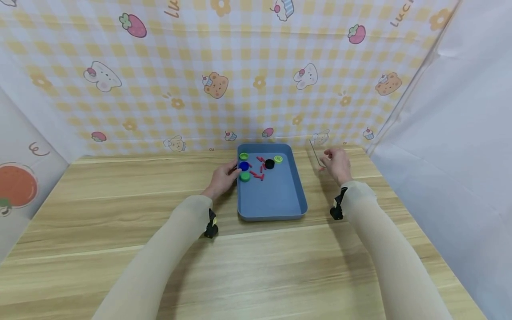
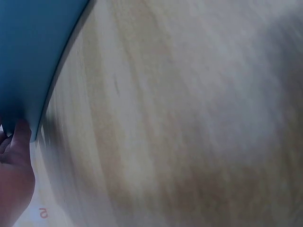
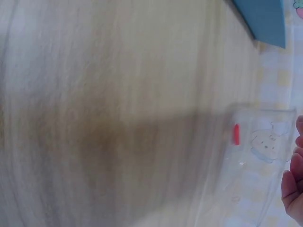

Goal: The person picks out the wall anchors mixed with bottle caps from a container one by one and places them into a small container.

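Note:
A shallow blue-grey tray [image 1: 272, 200] lies on the table with several bottle caps and small red sticks at its far end. My left hand [image 1: 222, 178] grips the tray's left rim, thumb over the edge beside a blue cap [image 1: 244, 166] and a green cap [image 1: 245, 177]. To the right of the tray stands a clear plastic box [image 3: 258, 109]. One red piece [image 3: 236, 135] is inside it. My right hand [image 1: 338, 165] hovers at the box's rim with loosely bent fingers. Nothing shows between those fingers [image 3: 289, 187].
A black cap [image 1: 270, 164], a yellow-green cap [image 1: 278, 158] and a light green ring-like cap [image 1: 243, 156] lie in the tray. The wooden table [image 1: 120, 213] meets a checked cloth [image 1: 256, 111] at the back. A white sheet [image 1: 452, 146] hangs on the right.

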Demonstrator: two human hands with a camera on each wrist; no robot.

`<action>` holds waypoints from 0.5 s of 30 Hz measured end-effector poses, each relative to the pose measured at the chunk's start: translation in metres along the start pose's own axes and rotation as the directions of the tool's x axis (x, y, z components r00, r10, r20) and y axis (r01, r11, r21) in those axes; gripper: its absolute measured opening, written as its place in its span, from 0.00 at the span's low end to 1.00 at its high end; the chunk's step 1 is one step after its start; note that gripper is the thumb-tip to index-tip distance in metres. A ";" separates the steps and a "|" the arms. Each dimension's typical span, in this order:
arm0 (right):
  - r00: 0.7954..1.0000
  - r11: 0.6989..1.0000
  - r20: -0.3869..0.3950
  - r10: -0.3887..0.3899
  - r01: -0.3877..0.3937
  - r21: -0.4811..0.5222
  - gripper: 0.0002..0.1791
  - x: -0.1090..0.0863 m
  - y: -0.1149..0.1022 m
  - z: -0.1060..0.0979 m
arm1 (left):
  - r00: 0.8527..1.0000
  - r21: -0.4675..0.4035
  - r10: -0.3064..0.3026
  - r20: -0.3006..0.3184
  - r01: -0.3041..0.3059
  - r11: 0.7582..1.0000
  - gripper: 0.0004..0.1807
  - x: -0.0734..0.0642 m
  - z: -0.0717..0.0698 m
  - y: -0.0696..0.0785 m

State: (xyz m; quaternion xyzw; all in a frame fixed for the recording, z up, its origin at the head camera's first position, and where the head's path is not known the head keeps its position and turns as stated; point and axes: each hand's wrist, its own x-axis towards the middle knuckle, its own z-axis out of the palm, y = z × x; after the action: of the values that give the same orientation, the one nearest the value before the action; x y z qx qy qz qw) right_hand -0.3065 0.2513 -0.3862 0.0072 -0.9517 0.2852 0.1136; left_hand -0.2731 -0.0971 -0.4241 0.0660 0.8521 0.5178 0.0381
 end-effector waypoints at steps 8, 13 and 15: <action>0.996 0.996 -0.046 -0.078 0.080 0.032 0.14 0.003 -0.023 0.001 | 1.000 0.008 -0.003 0.005 0.003 1.000 0.27 0.001 -0.001 -0.001; 0.992 0.986 -0.033 -0.122 0.125 0.114 0.14 0.002 -0.042 0.007 | 1.000 -0.004 -0.009 0.019 0.009 1.000 0.27 0.000 -0.001 -0.001; 0.989 0.980 -0.043 -0.141 0.146 0.138 0.14 0.002 -0.049 0.011 | 1.000 -0.004 -0.005 0.022 0.005 1.000 0.27 0.000 0.000 -0.001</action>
State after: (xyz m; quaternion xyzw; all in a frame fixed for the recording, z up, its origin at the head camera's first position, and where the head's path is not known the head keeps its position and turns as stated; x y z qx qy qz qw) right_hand -0.3067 0.2044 -0.3679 0.0791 -0.9241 0.3430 0.1486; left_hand -0.2734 -0.0980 -0.4250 0.0694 0.8507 0.5188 0.0488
